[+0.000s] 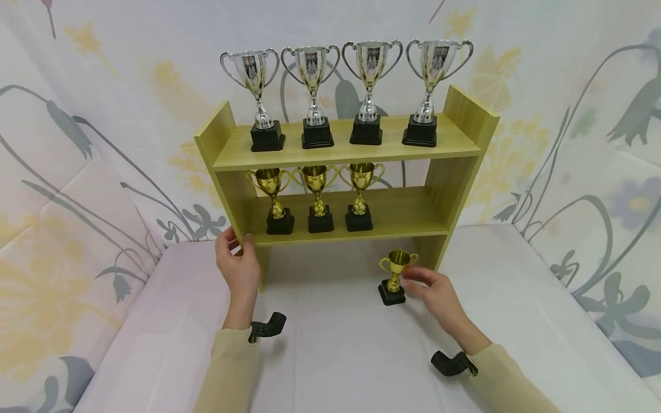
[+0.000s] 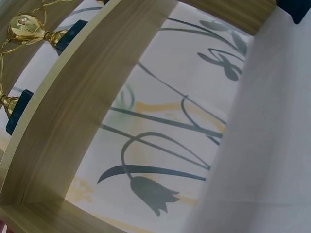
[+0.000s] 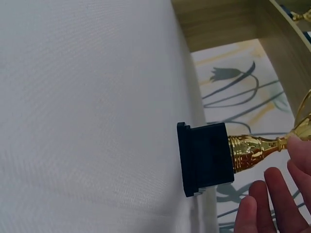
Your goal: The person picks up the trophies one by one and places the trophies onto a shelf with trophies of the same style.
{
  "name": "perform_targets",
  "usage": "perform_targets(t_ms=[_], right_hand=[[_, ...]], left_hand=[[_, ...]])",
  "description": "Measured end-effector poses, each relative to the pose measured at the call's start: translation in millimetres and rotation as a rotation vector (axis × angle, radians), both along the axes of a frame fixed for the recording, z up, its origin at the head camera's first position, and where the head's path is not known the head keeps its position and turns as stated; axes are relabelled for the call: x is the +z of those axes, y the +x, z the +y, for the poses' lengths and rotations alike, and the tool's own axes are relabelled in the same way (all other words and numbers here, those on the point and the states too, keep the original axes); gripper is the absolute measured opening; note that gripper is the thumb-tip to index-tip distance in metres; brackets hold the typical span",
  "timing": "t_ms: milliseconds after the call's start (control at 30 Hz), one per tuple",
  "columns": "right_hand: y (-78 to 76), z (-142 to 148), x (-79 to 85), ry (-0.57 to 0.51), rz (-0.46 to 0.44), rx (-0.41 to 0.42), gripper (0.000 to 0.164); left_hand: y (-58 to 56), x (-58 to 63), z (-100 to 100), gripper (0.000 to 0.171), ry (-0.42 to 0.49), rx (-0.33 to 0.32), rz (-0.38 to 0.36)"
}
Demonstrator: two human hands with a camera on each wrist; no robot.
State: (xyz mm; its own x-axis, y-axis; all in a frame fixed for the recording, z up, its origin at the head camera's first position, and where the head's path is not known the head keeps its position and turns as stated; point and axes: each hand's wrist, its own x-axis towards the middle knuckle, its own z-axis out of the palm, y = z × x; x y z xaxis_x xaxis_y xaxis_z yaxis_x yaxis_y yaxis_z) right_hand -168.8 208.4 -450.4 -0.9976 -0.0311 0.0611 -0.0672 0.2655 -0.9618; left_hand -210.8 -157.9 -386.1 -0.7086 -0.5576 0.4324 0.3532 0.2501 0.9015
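Observation:
My right hand [image 1: 434, 295] pinches a small gold trophy cup [image 1: 399, 263] by its stem, with the cup upright in front of the shelf's lower right. The right wrist view shows its black base [image 3: 206, 158] and the fingers [image 3: 279, 199] beside the stem; whether the base touches the table cannot be told. At the left, my left hand [image 1: 238, 267] grips the side panel of the wooden shelf [image 1: 341, 244], thumb in front; that hand is out of sight in the left wrist view. Three gold trophies [image 1: 317, 179] stand on the middle board, left of its bare right part [image 1: 408, 215].
Several silver trophies [image 1: 369, 60] with black bases stand in a row on the top board. A white cloth [image 1: 341, 355] covers the table. Flower-patterned fabric [image 1: 568, 143] hangs behind and at both sides. Each wrist carries a black camera mount [image 1: 268, 326].

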Motion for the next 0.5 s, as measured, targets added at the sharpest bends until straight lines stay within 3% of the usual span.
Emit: perform_targets(t_ms=[200,500], right_hand=[[-2.0,-2,-2.1,-0.011,-0.002,0.001,0.035],[-2.7,-6,-5.7,-0.026,-0.009,0.008,0.032]], left_hand=[[15.6,21.6,10,0.027,0.004,-0.007,0.009],[17.2,23.0,11,0.026,0.015,-0.008,0.02]])
